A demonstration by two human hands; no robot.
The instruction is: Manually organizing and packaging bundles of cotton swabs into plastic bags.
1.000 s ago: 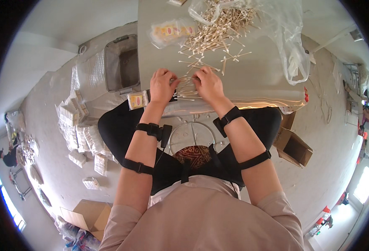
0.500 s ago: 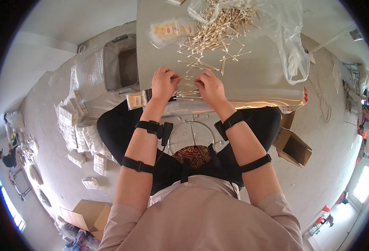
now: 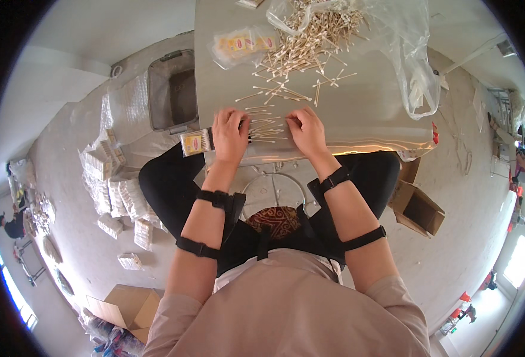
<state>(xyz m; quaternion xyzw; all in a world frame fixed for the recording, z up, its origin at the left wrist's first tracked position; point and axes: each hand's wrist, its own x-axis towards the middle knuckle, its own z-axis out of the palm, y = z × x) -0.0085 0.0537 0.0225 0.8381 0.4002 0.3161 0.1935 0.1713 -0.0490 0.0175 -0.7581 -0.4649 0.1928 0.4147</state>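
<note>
A loose row of wooden cotton swabs (image 3: 266, 131) lies crosswise on the table between my two hands. At the left ends of the row, my left hand (image 3: 231, 134) is closed, fingers curled down; what they may hold is hidden. My right hand (image 3: 307, 131) is at the right ends, thumb and fingers pinched together, and anything between them is too small to make out. Just beyond is a single slanted swab (image 3: 248, 96). A large heap of swabs (image 3: 316, 35) spreads over the far side. Left of my left hand sits a small filled pack of swabs (image 3: 196, 143).
Clear plastic packets (image 3: 243, 44) lie by the heap, and a clear plastic bag (image 3: 414, 71) drapes on the right. A grey bin (image 3: 172, 89) stands left of the table (image 3: 381, 101). Bundled white packs (image 3: 122, 196) cover floor at left; an open carton (image 3: 417, 209) is at right.
My left hand has drawn back toward me, off the row's far end, and my right hand has shifted slightly right and nearer. A single slanted swab now shows beyond my left hand.
</note>
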